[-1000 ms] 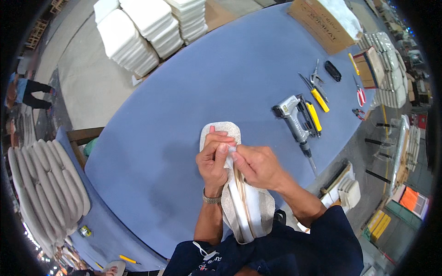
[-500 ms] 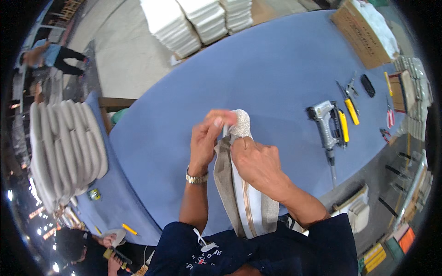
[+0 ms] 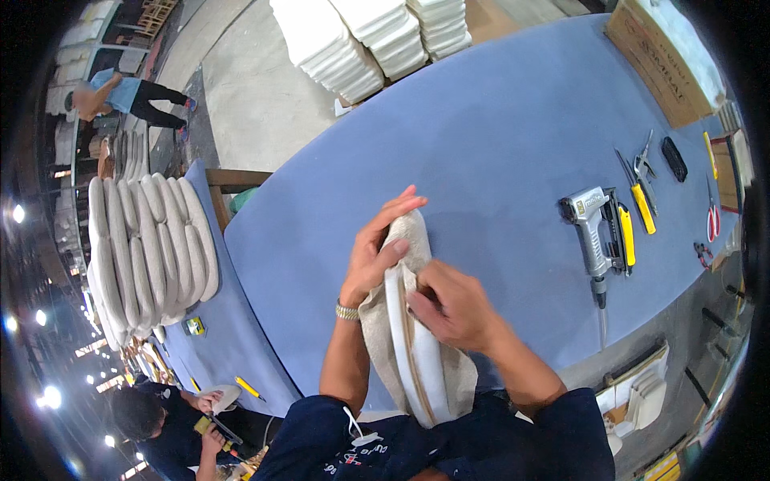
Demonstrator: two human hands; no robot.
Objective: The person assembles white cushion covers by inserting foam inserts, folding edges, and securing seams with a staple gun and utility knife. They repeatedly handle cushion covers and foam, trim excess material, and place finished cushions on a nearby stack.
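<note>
An upholstered seat pad [image 3: 434,377] stands on edge against my body, its far end over the blue table. White padding and a thin tan board edge show between loose flaps of beige fabric [image 3: 380,341]. My left hand [image 3: 374,252] cups the fabric-covered far end, its thumb on the near side and fingers stretched over the tip. Closer to me on the right side, my right hand [image 3: 455,305] is closed, pinching the fabric edge beside the board. Its fingertips are partly hidden.
On the blue table [image 3: 497,160] at right lie a grey staple gun [image 3: 592,228], a yellow-handled tool [image 3: 643,207], pliers [image 3: 644,167] and red-handled scissors [image 3: 713,223]. A cardboard box [image 3: 654,68] stands far right. Beige cushions [image 3: 152,248] are stacked left; a co-worker [image 3: 160,429] sits lower left.
My left hand has gone from a blurred, closed pinch at the fabric to cupping the pad's far end. My right hand has shifted slightly nearer to me. The whole view has shifted.
</note>
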